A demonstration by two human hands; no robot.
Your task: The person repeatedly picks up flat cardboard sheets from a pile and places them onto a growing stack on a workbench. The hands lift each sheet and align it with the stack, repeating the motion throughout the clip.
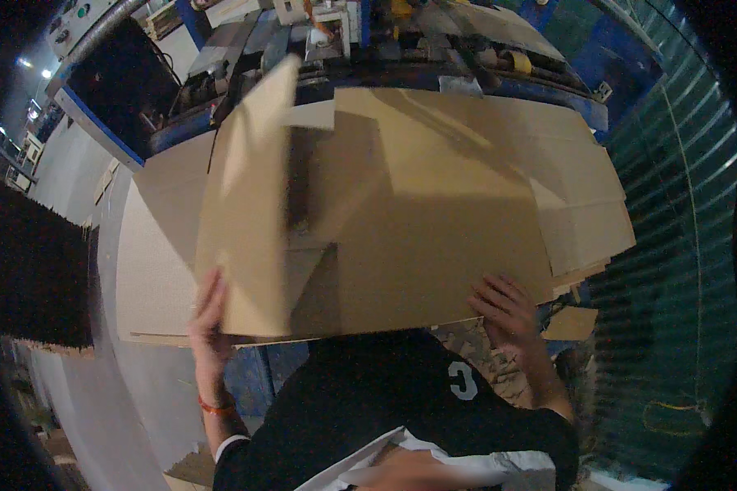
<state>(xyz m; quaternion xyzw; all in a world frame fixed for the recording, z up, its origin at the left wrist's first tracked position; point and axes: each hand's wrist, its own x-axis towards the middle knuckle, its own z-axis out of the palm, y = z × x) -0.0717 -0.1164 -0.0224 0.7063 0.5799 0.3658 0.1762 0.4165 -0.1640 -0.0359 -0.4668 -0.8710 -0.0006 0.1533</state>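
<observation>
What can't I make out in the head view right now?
In the head view:
Raised cardboard panel: right edge blurred.
Lower sheets: mostly covered by the top sheet, so uncountable.
Machine: cut off by the upper edge.
Scraps below: partly hidden by the top sheet.

The light is rather dim, with small lamps (pixel 24 62) glaring at the upper left. Dark shadows fall across the brown cardboard sheet (pixel 442 237), and the raised panel (pixel 246 204) at its left is blurred along one edge. Pale shine streaks the green corrugated wall (pixel 671 245), which bends toward the black rim
</observation>
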